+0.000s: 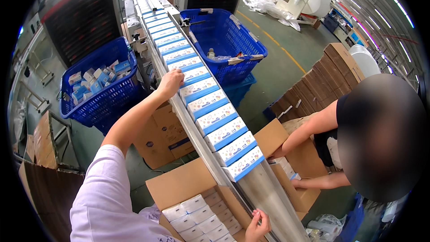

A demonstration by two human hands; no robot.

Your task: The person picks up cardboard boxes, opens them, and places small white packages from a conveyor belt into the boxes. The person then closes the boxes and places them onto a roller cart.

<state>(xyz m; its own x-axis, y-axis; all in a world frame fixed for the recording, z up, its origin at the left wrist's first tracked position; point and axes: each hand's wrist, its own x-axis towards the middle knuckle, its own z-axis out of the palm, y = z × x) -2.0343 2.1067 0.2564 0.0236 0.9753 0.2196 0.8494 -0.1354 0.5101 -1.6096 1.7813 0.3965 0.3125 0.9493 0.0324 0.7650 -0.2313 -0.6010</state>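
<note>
A long row of white and blue tissue packs [216, 117] stands side by side on a narrow conveyor [264, 197]. My left hand [171, 84] reaches to the row's left side, its bent fingers on the end of one pack. Where the thumb sits is partly hidden. Low in the picture, my right hand [258, 226] hovers by the conveyor's near end, fingers curled toward the thumb, with nothing visible in them. Just left of it, an open cardboard box [179, 183] holds several layered rows of white packs [201, 218].
Across the conveyor, a co-worker's arms [309, 127] reach into another open carton [309, 157]. Blue baskets stand on both sides: one with loose packs [101, 103], another [224, 65] with a few items. Flattened cardboard [320, 78] is stacked at the right.
</note>
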